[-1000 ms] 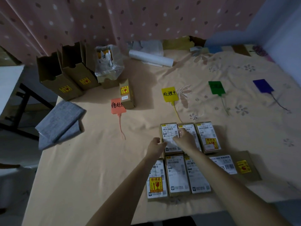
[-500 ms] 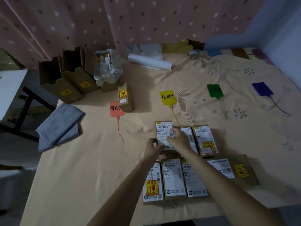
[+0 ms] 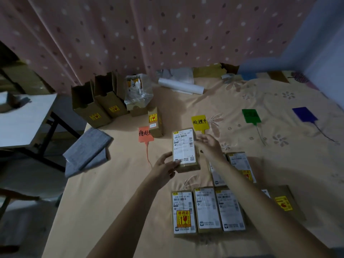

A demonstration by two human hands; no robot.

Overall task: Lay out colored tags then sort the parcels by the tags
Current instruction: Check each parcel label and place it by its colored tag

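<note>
**Both hands lift one parcel above the cloth**

The left hand (image 3: 165,169) grips the near left corner of a brown parcel (image 3: 185,148), fingers curled round its lower edge. The right hand (image 3: 209,144) holds the parcel's right long side, thumb and fingers pinching the edge near the far end. The parcel is held above the yellow cloth (image 3: 111,202), its white shipping label facing up toward the camera. Its long axis runs near to far, the far end tipped slightly left, pointing between the orange tag (image 3: 145,135) and the yellow tag (image 3: 199,122).

The orange tag lies to the parcel's left, with a small upright box (image 3: 155,121) standing on its right edge. The yellow tag lies just beyond the right hand. Further right lie the green tag (image 3: 251,116) and, well apart, the blue tag (image 3: 304,114), each with its thin tie trailing toward the camera.

Near the person, three labelled parcels (image 3: 207,211) lie flat side by side, long axes near to far. Two more parcels (image 3: 240,165) lie under the right forearm, and another parcel with a yellow sticker (image 3: 283,202) lies at the right.
</note>
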